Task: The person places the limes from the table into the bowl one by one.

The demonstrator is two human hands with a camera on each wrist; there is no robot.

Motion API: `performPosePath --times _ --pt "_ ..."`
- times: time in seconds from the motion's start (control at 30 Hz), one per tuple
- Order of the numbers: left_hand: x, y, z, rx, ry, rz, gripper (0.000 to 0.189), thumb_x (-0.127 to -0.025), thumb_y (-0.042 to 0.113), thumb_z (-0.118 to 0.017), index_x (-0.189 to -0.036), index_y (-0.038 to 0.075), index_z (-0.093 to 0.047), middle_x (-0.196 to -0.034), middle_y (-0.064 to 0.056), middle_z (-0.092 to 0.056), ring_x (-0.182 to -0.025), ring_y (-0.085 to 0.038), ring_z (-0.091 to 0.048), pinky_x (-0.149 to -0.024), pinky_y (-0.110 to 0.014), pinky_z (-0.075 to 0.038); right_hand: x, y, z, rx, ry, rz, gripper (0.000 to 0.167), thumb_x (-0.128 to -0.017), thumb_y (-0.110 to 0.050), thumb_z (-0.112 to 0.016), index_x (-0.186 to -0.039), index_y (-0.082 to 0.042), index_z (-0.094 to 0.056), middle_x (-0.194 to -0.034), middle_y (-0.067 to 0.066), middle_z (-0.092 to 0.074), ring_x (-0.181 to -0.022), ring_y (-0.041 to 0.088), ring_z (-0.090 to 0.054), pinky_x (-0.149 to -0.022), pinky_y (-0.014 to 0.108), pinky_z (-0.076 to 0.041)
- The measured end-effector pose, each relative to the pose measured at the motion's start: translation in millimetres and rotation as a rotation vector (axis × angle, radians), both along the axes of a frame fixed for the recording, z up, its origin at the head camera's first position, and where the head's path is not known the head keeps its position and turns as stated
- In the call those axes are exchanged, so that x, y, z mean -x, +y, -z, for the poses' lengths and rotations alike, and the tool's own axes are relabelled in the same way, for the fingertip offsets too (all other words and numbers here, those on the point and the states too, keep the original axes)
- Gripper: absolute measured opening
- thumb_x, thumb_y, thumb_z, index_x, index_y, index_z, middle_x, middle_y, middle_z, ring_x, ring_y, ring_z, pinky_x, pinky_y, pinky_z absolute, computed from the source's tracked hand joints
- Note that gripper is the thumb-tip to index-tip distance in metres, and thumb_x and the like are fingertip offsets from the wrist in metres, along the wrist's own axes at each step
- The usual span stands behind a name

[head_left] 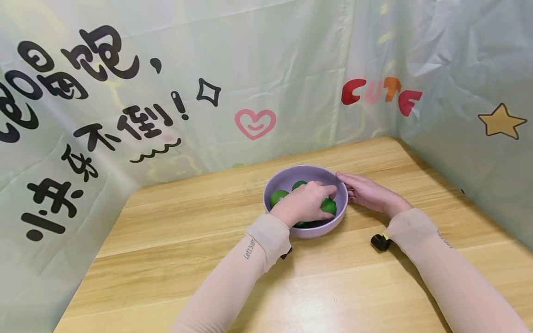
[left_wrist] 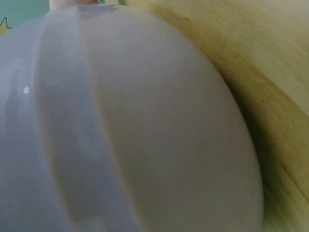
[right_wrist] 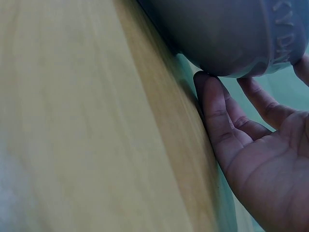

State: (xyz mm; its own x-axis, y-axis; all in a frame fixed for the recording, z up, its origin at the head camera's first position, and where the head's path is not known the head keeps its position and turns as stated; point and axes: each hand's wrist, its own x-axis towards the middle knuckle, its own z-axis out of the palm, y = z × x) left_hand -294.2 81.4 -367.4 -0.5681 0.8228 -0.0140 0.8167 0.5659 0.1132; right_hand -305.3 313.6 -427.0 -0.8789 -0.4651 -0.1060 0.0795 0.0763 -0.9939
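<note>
A purple bowl [head_left: 318, 231] with several green limes [head_left: 279, 198] in it stands on the wooden table. My left hand [head_left: 303, 202] reaches down into the bowl, its thumb and fingers around one lime [head_left: 328, 206] at the right side. The other limes lie partly hidden beneath that hand. Against the bowl's right outer wall, my right hand [head_left: 372, 190] rests its fingers. In the right wrist view, the fingertips of the right hand [right_wrist: 270, 164] touch the bowl [right_wrist: 222, 38]. Only the bowl's outer wall [left_wrist: 169, 111] fills most of the left wrist view.
The wooden table [head_left: 179, 231] extends around the bowl on all sides. A pale printed cloth [head_left: 291, 55] hangs behind and along both sides of it. A small black wrist camera [head_left: 381, 243] sits under the right sleeve cuff.
</note>
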Motion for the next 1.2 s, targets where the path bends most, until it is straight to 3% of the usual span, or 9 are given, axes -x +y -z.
performPosePath --times 0.2,0.43,0.6,1.2 --pt "0.9 -0.9 2.6 -0.009 0.006 -0.011 0.037 -0.096 0.038 -0.082 -0.123 0.019 -0.064 -0.108 0.010 -0.067 -0.089 -0.005 -0.062 -0.080 -0.021 -0.051 1.4 -1.1 0.5 -0.008 0.001 -0.002 0.074 -0.118 -0.043 -0.033 -0.165 0.012 -0.019 -0.133 -0.010 -0.067 -0.118 -0.006 -0.067 -0.102 0.018 -0.053" --pt "1.5 -3.1 3.5 -0.020 0.002 -0.009 0.038 -0.096 0.039 -0.082 -0.123 0.019 -0.064 -0.109 0.010 -0.067 -0.088 -0.004 -0.062 -0.079 -0.020 -0.051 2.2 -1.0 1.0 0.001 0.004 -0.009 0.075 -0.118 -0.043 -0.032 -0.164 0.014 -0.017 -0.122 -0.022 -0.070 -0.117 -0.006 -0.068 -0.100 0.019 -0.054" --pt "0.9 -6.0 3.6 -0.018 0.006 -0.008 0.038 -0.096 0.040 -0.082 -0.122 0.019 -0.064 -0.108 0.010 -0.067 -0.088 -0.005 -0.062 -0.079 -0.020 -0.050 2.2 -1.0 2.5 0.004 0.006 -0.012 0.076 -0.118 -0.043 -0.032 -0.165 0.014 -0.017 -0.122 -0.022 -0.070 -0.117 -0.005 -0.068 -0.100 0.019 -0.055" --pt "-8.1 -16.8 -7.7 -0.025 0.024 -0.025 0.036 -0.098 0.033 -0.081 -0.126 0.017 -0.066 -0.117 0.002 -0.068 -0.092 -0.007 -0.063 -0.080 -0.019 -0.050 0.8 0.9 2.2 -0.021 -0.014 0.012 0.076 -0.118 -0.045 -0.033 -0.165 0.012 -0.018 -0.124 -0.022 -0.067 -0.118 -0.008 -0.066 -0.101 0.019 -0.054"
